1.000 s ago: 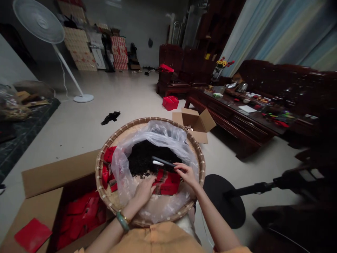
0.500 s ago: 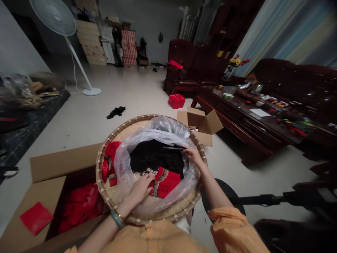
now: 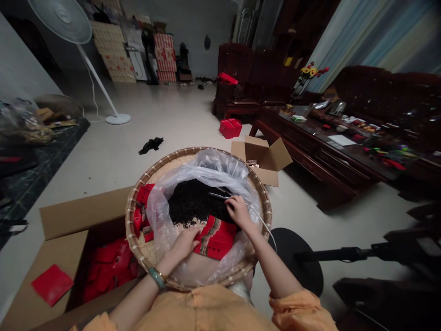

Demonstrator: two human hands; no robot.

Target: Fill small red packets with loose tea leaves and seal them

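A round bamboo basket (image 3: 129, 220) holds a clear plastic bag (image 3: 206, 163) filled with a heap of black loose tea (image 3: 195, 202). My right hand (image 3: 239, 212) pinches a slim dark strip (image 3: 218, 196) above the tea; what the strip is, I cannot tell. My left hand (image 3: 184, 246) lies at the bag's near side, its fingertips beside a red packet with a patterned band (image 3: 216, 238). Whether it grips anything is hidden. More red packets (image 3: 143, 195) lie in the basket's left side, outside the bag.
To the left, an open cardboard box (image 3: 65, 216) holds red packets, with a red card (image 3: 52, 284) on its flap. A small open carton (image 3: 265, 158) stands behind the basket. A round black stand base (image 3: 296, 262) sits to the right, beyond a thin white cable (image 3: 265, 225).
My right hand has moved closer to the patterned packet, and the strip now points further left. The whole view has shifted slightly with my head. My left hand stays about the same.
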